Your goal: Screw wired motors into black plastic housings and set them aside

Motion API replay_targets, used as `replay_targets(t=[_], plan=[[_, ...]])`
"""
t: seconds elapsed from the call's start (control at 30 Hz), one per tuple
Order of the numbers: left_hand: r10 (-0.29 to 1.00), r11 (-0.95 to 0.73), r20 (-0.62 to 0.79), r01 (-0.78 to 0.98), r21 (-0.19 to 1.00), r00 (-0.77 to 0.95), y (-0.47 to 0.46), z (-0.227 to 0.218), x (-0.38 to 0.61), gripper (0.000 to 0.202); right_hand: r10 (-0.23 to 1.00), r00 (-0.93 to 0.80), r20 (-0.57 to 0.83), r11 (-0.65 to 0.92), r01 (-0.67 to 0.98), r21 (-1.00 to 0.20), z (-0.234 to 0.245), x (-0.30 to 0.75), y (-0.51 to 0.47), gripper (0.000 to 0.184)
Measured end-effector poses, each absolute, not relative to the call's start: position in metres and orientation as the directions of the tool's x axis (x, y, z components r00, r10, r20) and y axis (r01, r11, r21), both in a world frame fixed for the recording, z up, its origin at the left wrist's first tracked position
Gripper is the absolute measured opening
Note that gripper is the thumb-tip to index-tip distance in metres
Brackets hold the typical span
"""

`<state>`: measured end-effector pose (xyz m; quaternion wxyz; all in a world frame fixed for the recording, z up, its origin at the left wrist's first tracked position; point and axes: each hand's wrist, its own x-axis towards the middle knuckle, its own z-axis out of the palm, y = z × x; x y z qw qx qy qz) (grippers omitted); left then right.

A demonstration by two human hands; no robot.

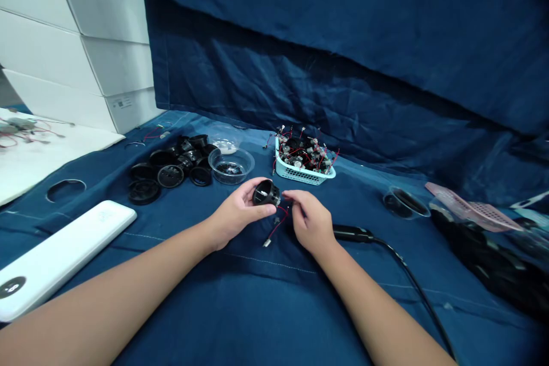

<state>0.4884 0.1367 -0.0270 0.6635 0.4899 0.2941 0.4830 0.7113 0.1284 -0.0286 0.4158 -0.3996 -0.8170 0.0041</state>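
The left hand (235,206) grips a black cup-shaped part (265,192) between the thumb, below, and the bent fingers above and behind it. The part is held above the blue cloth (266,303), in front of the person. Its wide mouth tilts up and a little leftward; its narrow end points right, so the long axis runs roughly crosswise. From that end hang red wires (283,216), with 1 white connector (267,242) at the bottom.

The right hand (312,222) is curled, fingertips just beside the narrow end; whether they pinch a wire I cannot tell. Near its wrist lies a black handle (352,233) with a cord.

Beyond the hands, 1 clear round tub (249,169) has small dark pieces on its bottom. Farther right, 1 pale blue basket (300,174) is heaped with small wired parts, red leads poking over its rim. Left of the tub is a pile of black round parts (171,174).

Well to the right, 1 clear bowl (418,213) shows dark contents too unclear to name, near a tilted pink basket (476,209). At the left lies a white device (68,257), with white boxes (115,63) stacked behind.
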Motion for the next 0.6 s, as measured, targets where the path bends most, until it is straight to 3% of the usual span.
replay_targets(t=[0.13, 0.3, 0.43, 0.6], plan=[[0.913, -0.184, 0.238, -0.187, 0.965, 0.33, 0.138, -0.034, 0.491, 0.071, 0.69, -0.395, 0.606, 0.679, 0.644, -0.353, -0.024, 0.708, 0.127, 0.03], [0.863, -0.391, 0.342, 0.061, 0.918, 0.372, 0.131, -0.03, 0.486, 0.062, 0.697, -0.512, 0.502, 0.706, 0.613, -0.355, -0.032, 0.698, 0.125, 0.025], [0.863, -0.395, 0.336, 0.087, 0.915, 0.377, 0.132, -0.03, 0.482, 0.062, 0.708, -0.499, 0.499, 0.694, 0.623, -0.361, -0.032, 0.695, 0.122, 0.023], [0.888, -0.272, 0.236, 0.038, 0.961, 0.395, 0.144, -0.043, 0.479, 0.068, 0.738, -0.485, 0.469, 0.661, 0.663, -0.353, -0.026, 0.691, 0.12, 0.009]])
